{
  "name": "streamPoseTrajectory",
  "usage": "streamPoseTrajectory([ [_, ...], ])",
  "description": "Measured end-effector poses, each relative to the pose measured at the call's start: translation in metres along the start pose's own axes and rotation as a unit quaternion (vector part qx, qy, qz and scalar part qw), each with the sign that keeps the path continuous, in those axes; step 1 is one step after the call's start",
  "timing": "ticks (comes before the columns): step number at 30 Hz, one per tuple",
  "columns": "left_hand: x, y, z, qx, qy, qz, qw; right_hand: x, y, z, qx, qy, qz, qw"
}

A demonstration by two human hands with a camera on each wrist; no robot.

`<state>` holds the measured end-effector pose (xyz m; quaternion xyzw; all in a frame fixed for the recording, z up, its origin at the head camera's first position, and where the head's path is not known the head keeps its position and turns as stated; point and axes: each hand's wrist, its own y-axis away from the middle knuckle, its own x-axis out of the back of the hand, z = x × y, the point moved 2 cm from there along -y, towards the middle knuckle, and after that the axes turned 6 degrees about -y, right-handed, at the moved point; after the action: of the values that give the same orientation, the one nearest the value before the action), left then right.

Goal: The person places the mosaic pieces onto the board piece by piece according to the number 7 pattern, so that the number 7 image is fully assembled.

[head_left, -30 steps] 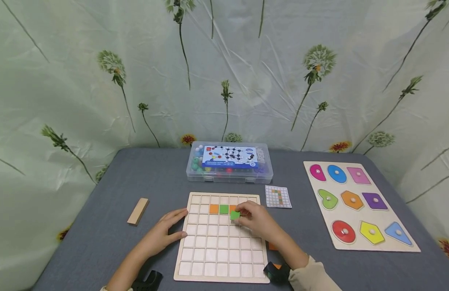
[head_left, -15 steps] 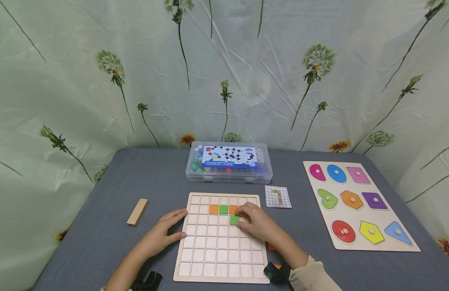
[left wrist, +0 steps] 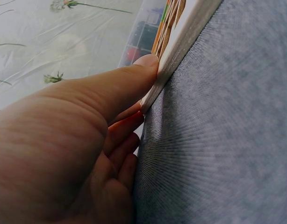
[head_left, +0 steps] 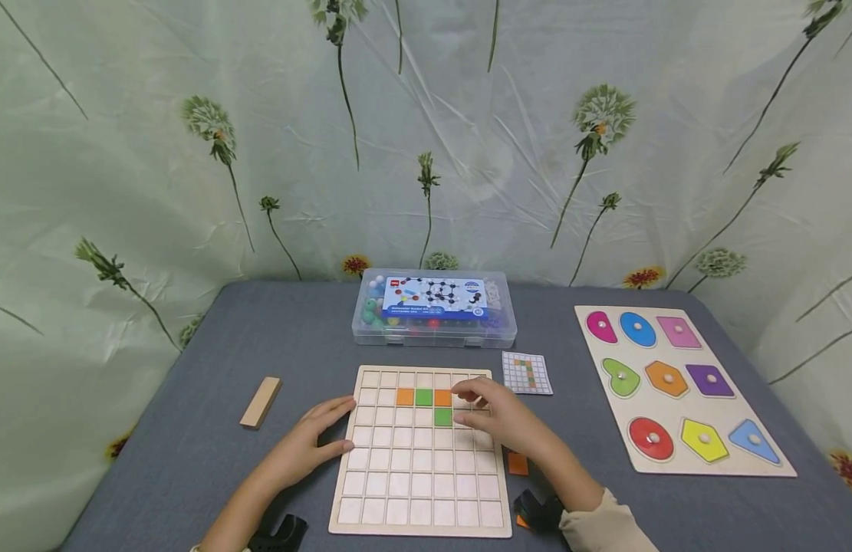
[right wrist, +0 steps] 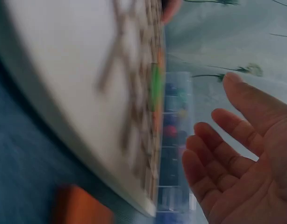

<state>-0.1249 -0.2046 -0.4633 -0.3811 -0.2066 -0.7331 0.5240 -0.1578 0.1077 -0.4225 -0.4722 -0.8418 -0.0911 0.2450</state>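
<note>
Grid board [head_left: 402, 460], pale wood, one: flat on the grey tablecloth [head_left: 184, 468], between the person's hands. Seated in its cells, four pieces: left orange tile [head_left: 406, 397], upper green tile [head_left: 424, 397] and right orange tile [head_left: 442, 397], side by side in the second row from the far edge; lower green tile [head_left: 442, 417], one row nearer, directly below the right orange tile. Left hand [head_left: 308, 441]: fingers extended, thumb and fingertips touching the board's left edge, no tile held; well placed as a brace. Right hand [head_left: 498, 414]: thumb and fingers parted, nothing between them, just right of the lower green tile. Loose orange tile [head_left: 518, 463], one, beside the board's right edge. Pattern card [head_left: 527, 373], one, just right of the far right corner, printed with a bent run of coloured squares, too small to read surely. Handling, by judgement: check the lower green tile sits flat, count cells against the card, then pinch the loose orange tile by opposite edges, lower it level and press lightly without nudging its neighbours.
</note>
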Motion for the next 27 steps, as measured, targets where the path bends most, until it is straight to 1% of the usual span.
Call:
streamPoseTrajectory([
  [2, 0.0, 0.0, 0.0, 0.001, 0.0, 0.0, 1.0, 0.008, 0.007, -0.004, 0.003, 0.002, 0.003, 1.0],
  [5, 0.0, 0.0, 0.0, 0.001, 0.0, 0.001, 1.0, 0.019, 0.019, -0.007, 0.0, 0.025, 0.013, 0.9996],
  [8, 0.0, 0.0, 0.0, -0.001, 0.0, 0.002, 1.0, 0.027, 0.034, -0.005, -0.01, 0.053, 0.017, 0.9984],
  [13, -0.001, 0.0, 0.0, 0.002, 0.003, -0.001, 1.0, 0.03, 0.057, 0.007, -0.042, 0.079, 0.006, 0.996],
  [17, 0.0, -0.001, 0.001, 0.005, 0.004, -0.003, 1.0, 0.028, 0.071, 0.017, -0.061, 0.087, -0.017, 0.9942],
  [21, 0.0, -0.001, 0.001, 0.004, 0.003, -0.002, 1.0, 0.027, 0.08, 0.024, -0.062, 0.109, -0.036, 0.9914],
  [24, 0.0, 0.0, 0.001, 0.004, 0.003, -0.001, 1.0, 0.026, 0.081, 0.026, -0.048, 0.126, -0.035, 0.9902],
  [27, 0.0, 0.0, 0.001, 0.004, 0.004, 0.0, 1.0, 0.025, 0.08, 0.026, -0.042, 0.127, -0.033, 0.9904],
])
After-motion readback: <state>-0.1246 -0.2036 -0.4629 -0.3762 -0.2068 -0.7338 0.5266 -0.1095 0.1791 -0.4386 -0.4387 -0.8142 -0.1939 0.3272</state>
